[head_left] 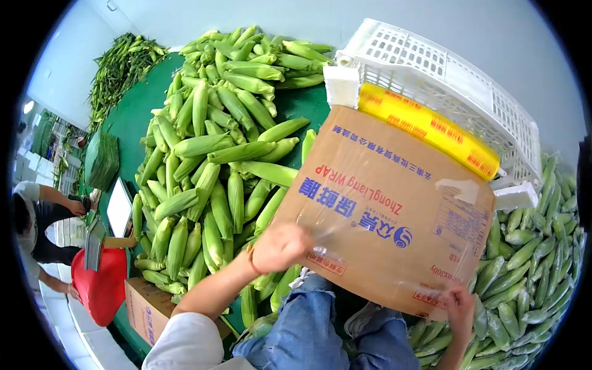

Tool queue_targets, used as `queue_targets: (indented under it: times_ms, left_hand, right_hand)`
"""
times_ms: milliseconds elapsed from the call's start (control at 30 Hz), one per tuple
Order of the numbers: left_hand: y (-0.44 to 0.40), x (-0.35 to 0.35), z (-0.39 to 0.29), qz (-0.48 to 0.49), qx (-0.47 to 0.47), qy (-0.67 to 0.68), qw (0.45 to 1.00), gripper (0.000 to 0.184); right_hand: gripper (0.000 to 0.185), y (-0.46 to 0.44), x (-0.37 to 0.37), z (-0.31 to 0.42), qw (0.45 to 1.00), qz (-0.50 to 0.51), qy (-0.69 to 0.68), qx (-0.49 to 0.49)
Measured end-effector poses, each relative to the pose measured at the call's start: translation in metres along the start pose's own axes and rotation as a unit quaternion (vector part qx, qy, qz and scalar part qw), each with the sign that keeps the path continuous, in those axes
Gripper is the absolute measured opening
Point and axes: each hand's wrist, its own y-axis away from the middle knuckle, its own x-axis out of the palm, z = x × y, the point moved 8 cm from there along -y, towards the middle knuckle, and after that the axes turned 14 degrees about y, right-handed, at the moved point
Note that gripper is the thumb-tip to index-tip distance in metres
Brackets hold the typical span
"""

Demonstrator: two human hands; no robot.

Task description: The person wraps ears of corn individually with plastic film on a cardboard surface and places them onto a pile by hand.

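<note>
A brown cardboard sheet, printed with blue and red lettering, slopes in front of me above my knees. Along its far edge lies a roll of cling film with a yellow printed wrapper or core. Faint shiny streaks of clear film show over the cardboard near both hands. My left hand, with a band at the wrist, is closed at the sheet's left edge, where the film gathers. At the near right corner, my right hand pinches the film, its fingertips partly hidden.
A large heap of green-husked corn covers the green floor at left. Wrapped ears pile up at right. A white crate stands behind the roll. At far left are a red stool, a cardboard box and another person.
</note>
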Motion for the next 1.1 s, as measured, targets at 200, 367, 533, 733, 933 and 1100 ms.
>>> queue_targets:
  times_ms: [200, 367, 533, 733, 933, 1100]
  left_hand:
    - [0.097, -0.024, 0.032, -0.017, -0.098, -0.146, 0.984, 0.021]
    - [0.078, -0.145, 0.189, -0.071, -0.277, -0.541, 0.791, 0.042]
    - [0.104, -0.15, 0.249, 0.152, -0.387, -0.545, 0.728, 0.06]
    - [0.182, -0.167, 0.222, -0.324, -0.502, -0.142, 0.789, 0.049]
    - [-0.001, -0.069, -0.001, -0.079, -0.243, -0.011, 0.967, 0.063]
    - [-0.093, 0.065, -0.056, 0.153, 0.014, -0.077, 0.985, 0.055]
  right_hand:
    - [0.005, 0.027, 0.052, 0.0, 0.991, 0.112, -0.053, 0.041]
    - [0.006, 0.024, 0.052, 0.006, 0.99, 0.106, -0.085, 0.037]
    - [0.005, 0.028, 0.048, 0.011, 0.993, 0.095, -0.051, 0.056]
    - [0.005, 0.028, 0.049, 0.015, 0.993, 0.099, -0.041, 0.042]
    - [0.008, 0.027, 0.048, 0.025, 0.995, 0.062, -0.025, 0.069]
    - [0.011, 0.049, 0.034, 0.045, 0.993, 0.038, 0.113, 0.022]
